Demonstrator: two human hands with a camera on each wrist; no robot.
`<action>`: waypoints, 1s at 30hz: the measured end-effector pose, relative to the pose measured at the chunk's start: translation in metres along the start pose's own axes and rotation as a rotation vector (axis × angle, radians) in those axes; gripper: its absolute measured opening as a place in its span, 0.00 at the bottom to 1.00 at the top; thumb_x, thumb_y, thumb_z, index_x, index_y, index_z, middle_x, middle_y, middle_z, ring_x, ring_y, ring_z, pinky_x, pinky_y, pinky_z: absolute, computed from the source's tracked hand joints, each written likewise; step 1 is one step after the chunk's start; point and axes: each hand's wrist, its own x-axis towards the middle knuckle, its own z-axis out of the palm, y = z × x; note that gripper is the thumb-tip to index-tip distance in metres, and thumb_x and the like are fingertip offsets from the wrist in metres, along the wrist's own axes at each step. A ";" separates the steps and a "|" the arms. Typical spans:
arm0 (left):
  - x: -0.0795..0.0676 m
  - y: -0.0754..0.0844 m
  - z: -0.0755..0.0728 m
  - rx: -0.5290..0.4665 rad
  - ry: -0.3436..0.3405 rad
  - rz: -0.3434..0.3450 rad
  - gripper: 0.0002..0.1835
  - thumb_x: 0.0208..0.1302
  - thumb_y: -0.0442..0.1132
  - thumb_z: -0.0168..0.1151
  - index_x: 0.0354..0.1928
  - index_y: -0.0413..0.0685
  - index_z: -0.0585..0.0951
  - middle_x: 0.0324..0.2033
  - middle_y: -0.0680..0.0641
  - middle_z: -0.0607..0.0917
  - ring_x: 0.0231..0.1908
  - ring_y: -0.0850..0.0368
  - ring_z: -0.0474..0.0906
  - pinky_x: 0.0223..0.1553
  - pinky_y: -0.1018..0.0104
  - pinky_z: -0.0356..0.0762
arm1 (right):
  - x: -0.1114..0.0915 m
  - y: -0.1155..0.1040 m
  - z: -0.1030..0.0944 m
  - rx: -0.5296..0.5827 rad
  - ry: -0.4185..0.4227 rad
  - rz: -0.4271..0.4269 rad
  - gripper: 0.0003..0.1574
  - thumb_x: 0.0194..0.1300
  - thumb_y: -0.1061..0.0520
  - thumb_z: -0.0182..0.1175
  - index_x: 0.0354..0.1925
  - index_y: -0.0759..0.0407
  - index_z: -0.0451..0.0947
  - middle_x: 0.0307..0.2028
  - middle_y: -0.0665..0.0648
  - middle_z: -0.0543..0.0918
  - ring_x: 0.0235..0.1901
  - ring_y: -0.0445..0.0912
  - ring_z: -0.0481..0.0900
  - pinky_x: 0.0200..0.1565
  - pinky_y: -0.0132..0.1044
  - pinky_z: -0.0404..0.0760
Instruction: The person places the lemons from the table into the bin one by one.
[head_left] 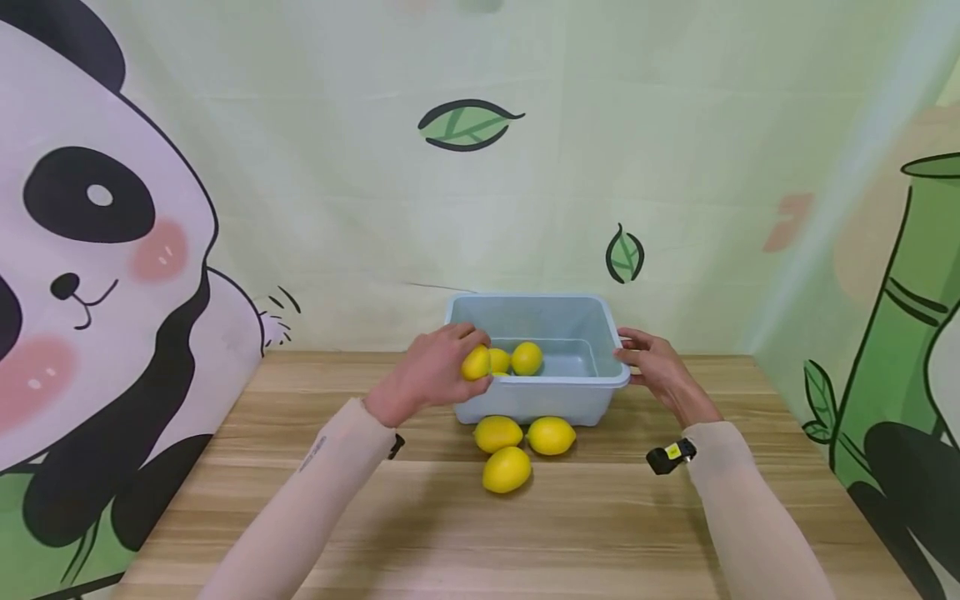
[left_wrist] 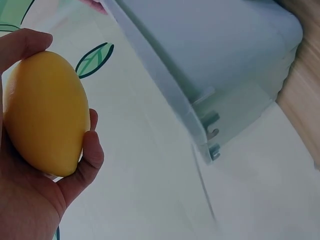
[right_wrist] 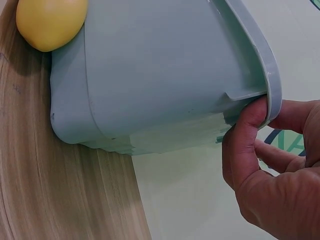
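Note:
My left hand (head_left: 435,367) grips a yellow lemon (head_left: 476,363) at the left front corner of a light blue plastic bin (head_left: 540,400). In the left wrist view the fingers and thumb curl round this lemon (left_wrist: 47,112), which is held up beside the bin's outer wall. On the bin's right side, my right hand (head_left: 660,371) pinches the rim; the right wrist view has the thumb and fingers on either side of the lip (right_wrist: 272,95). Inside the bin lie a lemon (head_left: 527,358) and another lemon (head_left: 498,360) partly hidden by the left hand.
Three more lemons sit close together on the wooden table (head_left: 360,517) before the bin: a left one (head_left: 498,434), a right one (head_left: 551,436) and a nearer one (head_left: 507,470). A cloth backdrop (head_left: 337,167) with pandas and leaves hangs behind the table.

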 end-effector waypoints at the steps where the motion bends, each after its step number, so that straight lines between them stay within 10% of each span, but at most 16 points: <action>1: 0.002 0.000 -0.001 0.001 0.001 -0.001 0.21 0.57 0.52 0.66 0.49 0.49 0.80 0.42 0.49 0.82 0.34 0.57 0.75 0.27 0.68 0.74 | 0.000 0.000 0.000 0.002 0.000 0.000 0.37 0.74 0.57 0.52 0.76 0.54 0.54 0.68 0.64 0.61 0.62 0.56 0.68 0.43 0.30 0.83; 30: 0.059 -0.003 -0.010 -0.053 -0.135 -0.139 0.22 0.59 0.55 0.60 0.52 0.54 0.77 0.41 0.52 0.79 0.32 0.55 0.74 0.29 0.66 0.72 | 0.002 0.003 -0.002 0.045 -0.015 -0.009 0.37 0.73 0.58 0.52 0.76 0.54 0.54 0.66 0.63 0.62 0.63 0.57 0.68 0.44 0.33 0.84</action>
